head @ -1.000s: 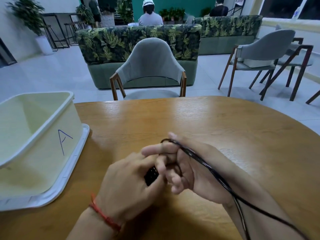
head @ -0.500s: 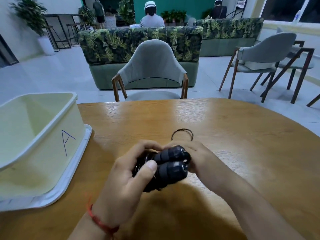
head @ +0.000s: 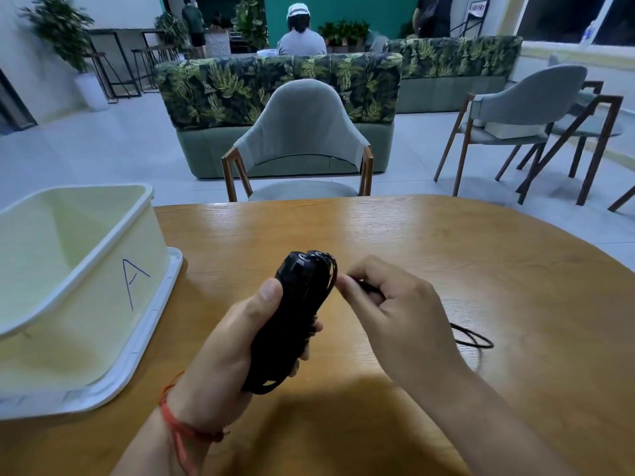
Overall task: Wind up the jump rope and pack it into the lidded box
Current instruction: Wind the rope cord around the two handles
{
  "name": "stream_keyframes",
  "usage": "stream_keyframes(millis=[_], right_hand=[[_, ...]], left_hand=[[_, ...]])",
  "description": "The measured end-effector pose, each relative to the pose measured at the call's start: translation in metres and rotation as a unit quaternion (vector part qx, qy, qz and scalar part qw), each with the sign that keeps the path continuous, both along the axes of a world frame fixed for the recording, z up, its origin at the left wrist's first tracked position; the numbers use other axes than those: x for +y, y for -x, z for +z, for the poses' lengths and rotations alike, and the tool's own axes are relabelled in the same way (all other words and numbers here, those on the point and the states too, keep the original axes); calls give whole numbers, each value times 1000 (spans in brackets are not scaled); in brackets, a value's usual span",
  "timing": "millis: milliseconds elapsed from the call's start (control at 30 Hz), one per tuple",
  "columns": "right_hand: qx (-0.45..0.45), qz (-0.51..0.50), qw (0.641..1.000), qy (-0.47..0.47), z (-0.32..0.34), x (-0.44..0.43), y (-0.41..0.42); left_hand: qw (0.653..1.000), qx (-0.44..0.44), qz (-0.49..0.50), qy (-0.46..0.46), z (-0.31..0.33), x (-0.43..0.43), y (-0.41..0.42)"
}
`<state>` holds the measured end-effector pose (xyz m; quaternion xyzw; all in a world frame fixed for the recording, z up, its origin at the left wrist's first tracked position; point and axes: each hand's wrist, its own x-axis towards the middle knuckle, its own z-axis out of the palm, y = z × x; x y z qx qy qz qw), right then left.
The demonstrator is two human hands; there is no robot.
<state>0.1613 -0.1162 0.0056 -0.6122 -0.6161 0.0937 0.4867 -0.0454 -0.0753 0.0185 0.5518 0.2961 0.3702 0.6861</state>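
My left hand grips the two black jump rope handles side by side, held upright over the table's near middle, with cord wound around them. My right hand is just right of the handles and pinches the thin black cord between thumb and fingertips. A loose loop of that cord lies on the wood behind my right wrist. The pale yellow box, marked with a blue letter A, stands open at the left on its white lid.
The round wooden table stretches to the right and far side. A grey chair faces the far edge. More chairs stand at the right, and leaf-patterned sofas with seated people are behind.
My left hand has turned the handles from lying sideways to upright. My right hand has let go of the handles, moved right and now pinches the cord; a loop lies at the right.
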Motion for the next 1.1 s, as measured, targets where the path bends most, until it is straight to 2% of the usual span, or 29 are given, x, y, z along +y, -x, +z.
stream_keyframes(millis=[100, 233, 333, 400, 467, 533, 567, 633, 700, 767, 833, 933, 1000, 1100], right_hand=[[0, -5, 1000, 13, 5, 0, -3], [-22, 56, 994, 90, 6, -3, 6], [19, 103, 981, 161, 15, -7, 5], [25, 124, 974, 189, 21, -11, 1], [-59, 136, 971, 185, 24, -14, 2], [-236, 138, 952, 135, 26, -16, 3], [-308, 129, 938, 89, 27, -17, 0], [-376, 117, 919, 14, 34, -18, -8], [-387, 127, 913, -37, 39, -18, -17], [-368, 171, 913, -45, 40, -17, -25], [-307, 211, 928, -10, 38, -14, -32], [-89, 278, 949, 122, 34, -12, -37], [50, 296, 926, 230, 31, -8, -39], [132, 292, 904, 283, 27, -1, -41]], left_hand=[[999, -35, 17, 34, -1, 0, -3], [995, -59, 68, 47, -4, -1, -9], [986, 47, 153, -54, -4, 3, -7], [952, 153, 223, -145, -7, 7, -2], [896, 285, 249, -234, -11, 10, 1], [837, 400, 237, -290, -14, 8, -3], [818, 434, 224, -303, -14, 5, -6], [797, 471, 193, -326, -12, -3, -10], [781, 483, 162, -362, -8, -10, -11], [783, 475, 101, -388, -4, -15, -10], [806, 438, 9, -399, -4, -15, -9], [832, 361, -88, -411, -8, -12, -5], [846, 316, -115, -414, -9, -12, -6], [902, 223, -117, -352, -14, -14, -8]])
